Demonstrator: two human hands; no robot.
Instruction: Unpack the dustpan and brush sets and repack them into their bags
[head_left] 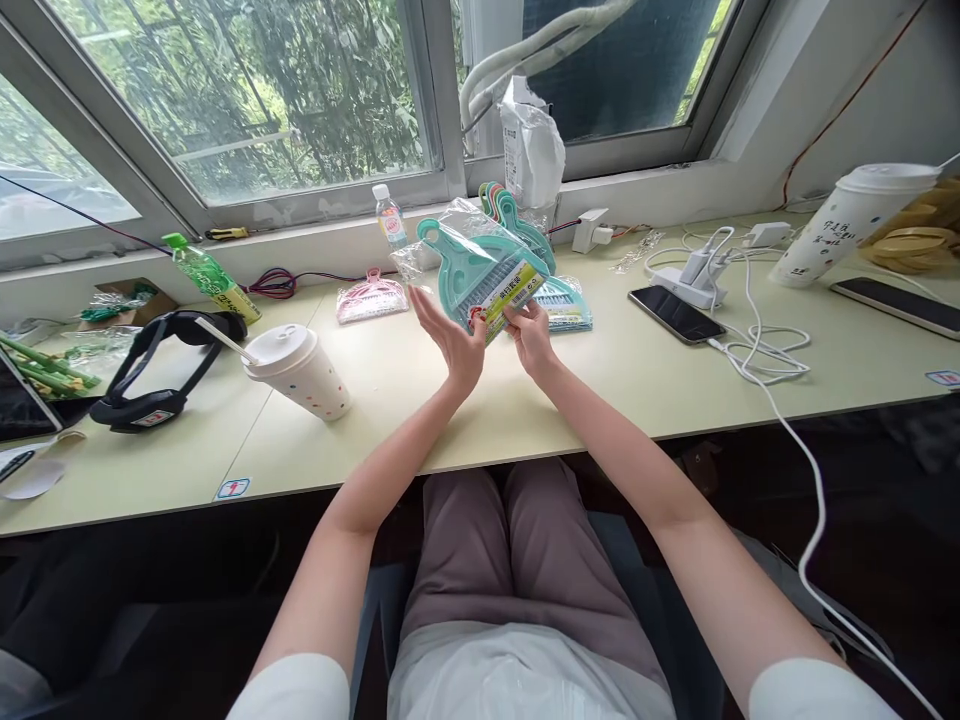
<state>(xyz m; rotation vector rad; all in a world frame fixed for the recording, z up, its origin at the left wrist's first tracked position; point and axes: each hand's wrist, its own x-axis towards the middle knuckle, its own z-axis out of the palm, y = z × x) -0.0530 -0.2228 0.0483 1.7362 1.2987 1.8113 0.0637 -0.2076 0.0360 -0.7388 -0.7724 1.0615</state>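
A teal mini dustpan and brush set (472, 262) in clear plastic, with a yellow-green label, is held tilted above the desk. My left hand (459, 350) supports its lower left corner between thumb and fingers, the fingers stretched out along the side. My right hand (531, 338) pinches the bottom edge by the label. Behind the held set, more wrapped teal dustpan sets (564, 305) lie on the desk. Several coloured dustpan handles (506, 208) show near the window. To the left lies a pink wrapped dustpan set (372, 298).
Left of my hands stand a white lidded cup (300, 372), a black head strap (161, 375) and a green bottle (211, 278). On the right are a phone (676, 315), a charger with white cables (694, 280) and a large cup (844, 228). A window runs behind the desk (390, 420).
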